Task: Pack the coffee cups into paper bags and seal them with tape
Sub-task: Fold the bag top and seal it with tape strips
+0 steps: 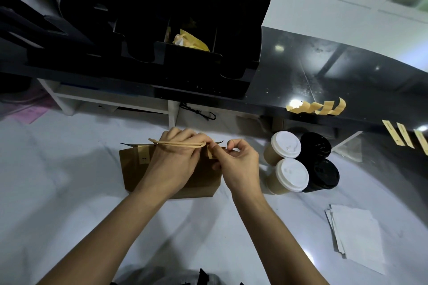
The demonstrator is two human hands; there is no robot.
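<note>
Two bare hands meet over the top of a brown paper bag (171, 183) that stands on the white counter (69, 192). The left hand (176, 157) lies across the bag's folded upper edge, its fingers curled down over the far side, with the twisted paper handles (178, 144) running across its knuckles. The right hand (238, 164) sits just beside it, thumb and forefinger pinched on a small strip of tan tape (210, 154) at the bag's top right corner, the other fingers loosely curled. Another tape strip (144, 156) is already stuck over the fold to the left of the left hand. Just right of the right hand stand four lidded coffee cups in a tight cluster: two kraft cups with white lids (286, 144) (293, 174) nearest the hand, and two black cups with black lids (316, 148) (324, 176) touching them on the far side. Beyond the cups, on the edge of the dark raised counter (324, 71), several cut tape strips (317, 107) hang ready, with more (403, 137) further right. Near the right forearm lies a small stack of white paper sheets (356, 236). Beyond the left hand, a black organizer (139, 48) holds yellow packets (192, 41).
</note>
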